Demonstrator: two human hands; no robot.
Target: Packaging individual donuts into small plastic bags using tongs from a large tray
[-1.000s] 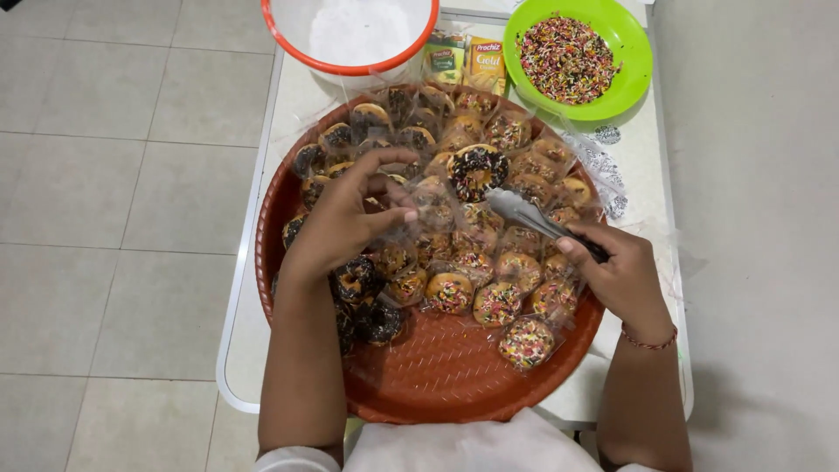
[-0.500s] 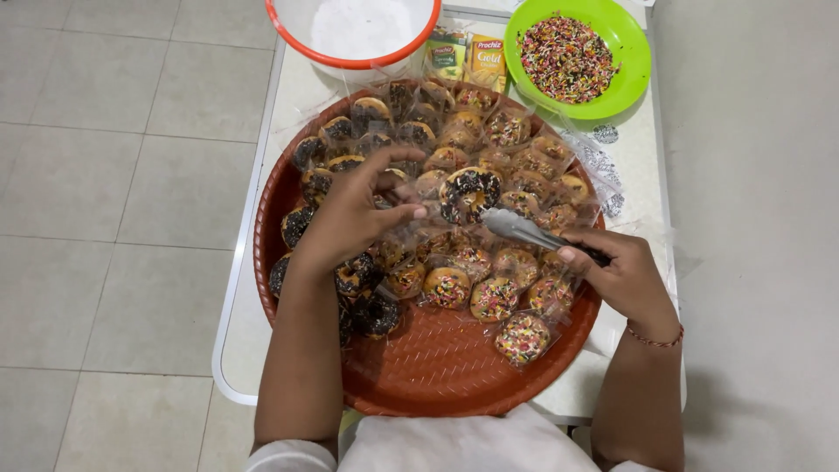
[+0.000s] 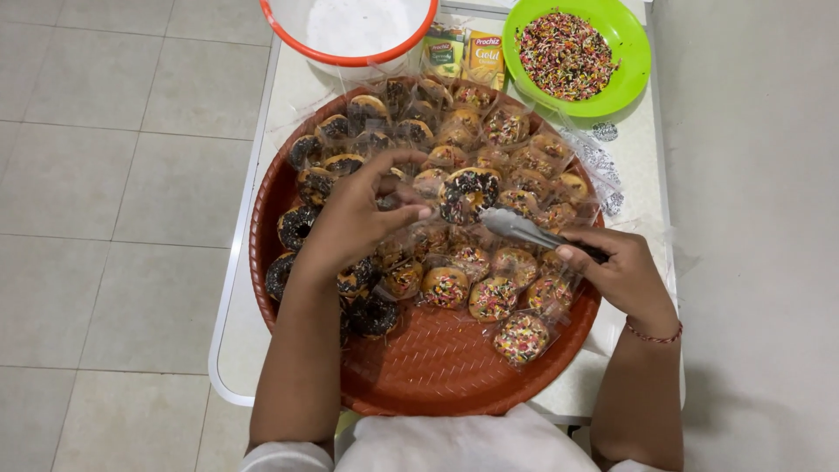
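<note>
Your metal tongs (image 3: pixel 524 231) lie with their long axis running from your right hand (image 3: pixel 625 271) up-left, tips closed and pointing at a chocolate doughnut (image 3: pixel 468 192) near the middle of the round red tray (image 3: pixel 437 367) on the desk (image 3: pixel 301 87). Your right fingers are wrapped around the handle; your left hand (image 3: pixel 354 223) pinches a clear wrapper among bagged doughnuts filling the tray. Beyond, a green bowl (image 3: pixel 634 61) holds coloured sprinkles, and a white tub (image 3: pixel 350 57) has a red rim.

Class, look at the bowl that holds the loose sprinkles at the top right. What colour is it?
The bowl is bright green, seen in the head view.
</note>
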